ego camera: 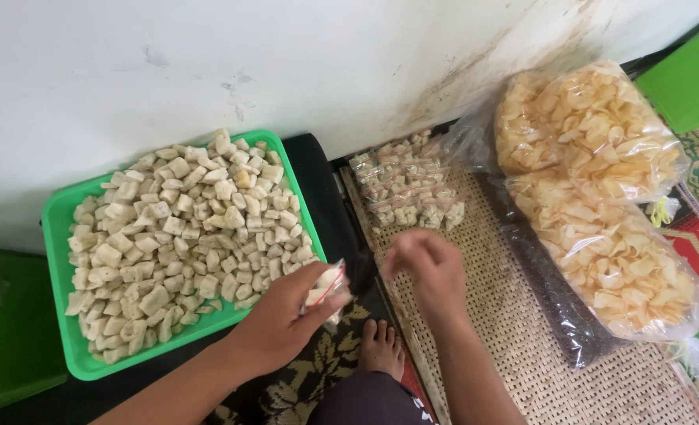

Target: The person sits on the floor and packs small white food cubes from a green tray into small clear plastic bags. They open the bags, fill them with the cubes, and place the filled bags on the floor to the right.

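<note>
- Two hands at work at lower centre of the frame. Left hand [282, 319]: fingers [312, 277] closed round a small clear packet [327, 290] with a red strip along its mouth, pale pieces inside; the packet sits just off the right edge of the green tray [54, 236].
- Right hand [428, 264]: blurred; fingers curled, apparently pinched on something small, but I cannot tell what, if anything, they hold. It hovers above the woven mat [523, 338], just right of the packet.
- Judgement: the packet mouth looks to be the part being handled. Keep the left grip low on the filled part, mouth up and level, so pieces do not spill and the strip edges meet evenly.
- Outward: tray at left of frame heaped with pale square pieces [184, 228], enough that reaching in should need no shifting.
- Finished small packets [408, 189] stacked at upper centre against the white wall [286, 63].
- Two large clear bags of pale crackers [601, 197] at right, well apart from both hands.
- Bare foot [379, 350] at bottom centre, beside the mat edge.
</note>
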